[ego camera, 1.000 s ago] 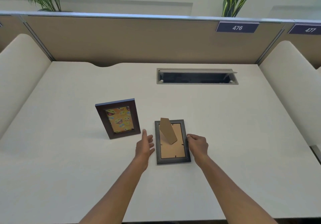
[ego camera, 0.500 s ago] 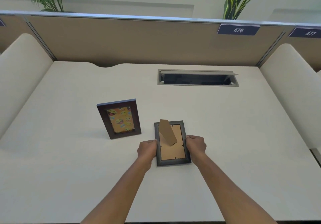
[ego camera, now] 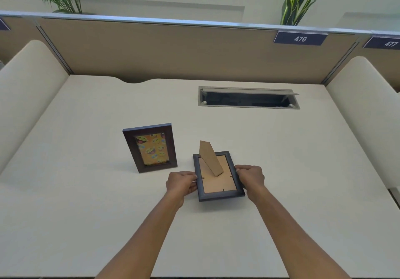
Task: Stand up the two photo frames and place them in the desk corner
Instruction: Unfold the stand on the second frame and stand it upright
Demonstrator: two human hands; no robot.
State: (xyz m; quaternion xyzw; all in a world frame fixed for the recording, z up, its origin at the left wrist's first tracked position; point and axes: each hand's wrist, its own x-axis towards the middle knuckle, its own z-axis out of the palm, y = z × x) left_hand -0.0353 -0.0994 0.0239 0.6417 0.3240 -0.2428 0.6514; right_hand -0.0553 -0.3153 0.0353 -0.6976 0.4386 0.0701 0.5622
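Observation:
A dark brown photo frame (ego camera: 151,147) with an orange emoji picture stands upright on the cream desk (ego camera: 86,192), left of centre. To its right a dark grey photo frame (ego camera: 218,195) faces down, its brown cardboard back and raised easel leg (ego camera: 211,158) showing. My left hand (ego camera: 181,183) grips this frame's left edge and my right hand (ego camera: 251,177) grips its right edge. The near end of the frame looks slightly lifted off the desk.
A rectangular cable slot (ego camera: 249,97) with an open flap lies in the desk at the back right. A tan partition (ego camera: 173,51) closes the back; cream side panels (ego camera: 28,88) (ego camera: 365,109) close left and right. Plants stand behind the partition.
My left hand, open beside the face-down frame a second ago, closed on its left edge. Both hands now hold the frame, and it has tilted and shifted slightly.

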